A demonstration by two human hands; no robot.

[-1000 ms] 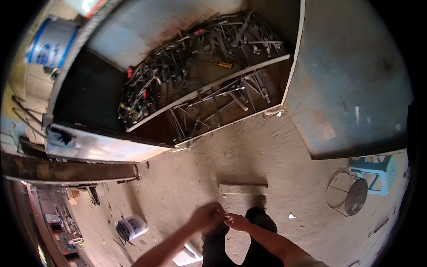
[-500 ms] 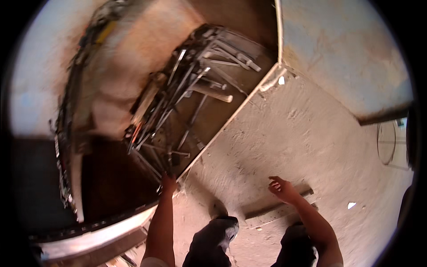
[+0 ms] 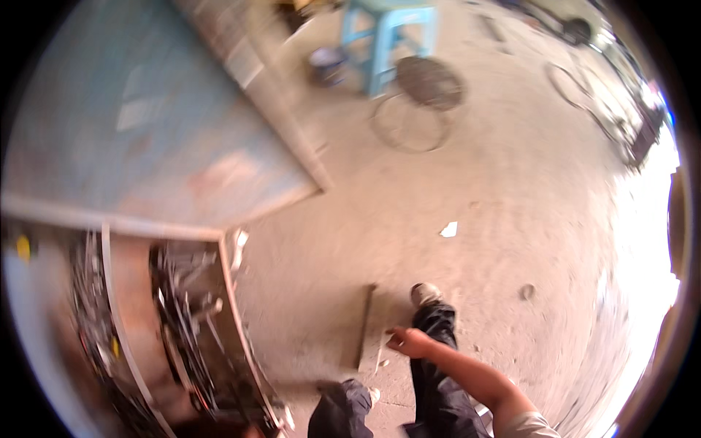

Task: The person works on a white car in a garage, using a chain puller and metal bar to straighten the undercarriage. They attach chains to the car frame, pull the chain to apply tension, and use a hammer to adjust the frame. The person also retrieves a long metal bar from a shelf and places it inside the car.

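Note:
My right hand hangs over the floor in front of my right leg, fingers loosely bent and a little apart, with nothing visible in them. Just left of it on the floor lies a long dark bar. I cannot see my left hand; at most a dim reddish patch shows at the lower edge beside the cabinet. In the open metal cabinet at the lower left, shelves hold piles of metal tools, blurred by motion.
A blue cabinet door stands open at the upper left. Farther off are a light blue plastic stool, a small pail, a thin ring with a dark round piece, and a bicycle. A white scrap lies on the floor.
My view has swung right, away from the cabinet, and my right foot is forward. My left hand, earlier at the shelf's front edge, has dropped out of clear sight.

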